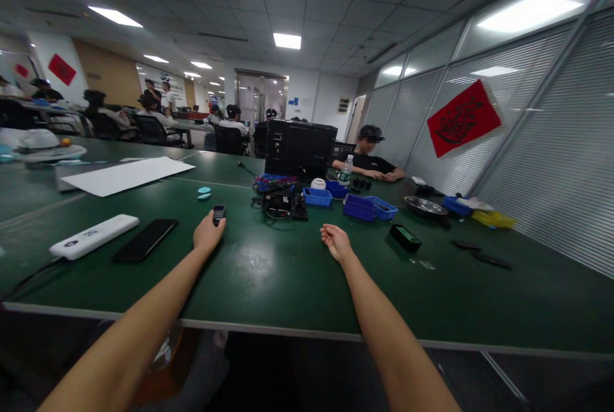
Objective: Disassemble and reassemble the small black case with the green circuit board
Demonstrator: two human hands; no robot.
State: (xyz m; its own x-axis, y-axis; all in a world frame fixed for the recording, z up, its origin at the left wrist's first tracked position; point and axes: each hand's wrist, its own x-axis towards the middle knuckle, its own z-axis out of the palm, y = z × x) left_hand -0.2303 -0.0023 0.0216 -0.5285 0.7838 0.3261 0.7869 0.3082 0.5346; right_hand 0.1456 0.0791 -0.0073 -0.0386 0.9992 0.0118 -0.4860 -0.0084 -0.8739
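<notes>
My left hand (206, 233) is closed round a small black device with a screen (219, 212), its upper end showing past the fingers above the green table (268, 297). What the device is exactly, I cannot tell. Off to the left of that hand lie a black smartphone (146, 240) and a white oblong device with a cable (94, 236). A light-blue round case (204, 193) sits just beyond the left hand. My right hand (337, 244) rests by the middle of the table, fingers curled in together, with nothing visible in them.
A black monitor (300, 148) stands beyond a tangle of cables and black adapters (278, 202). Blue trays (316, 196), a baseball (317, 183), a bottle (345, 170) and a metal bowl (425, 206) are nearby. A black box (405, 238) lies right. A person (369, 156) sits opposite.
</notes>
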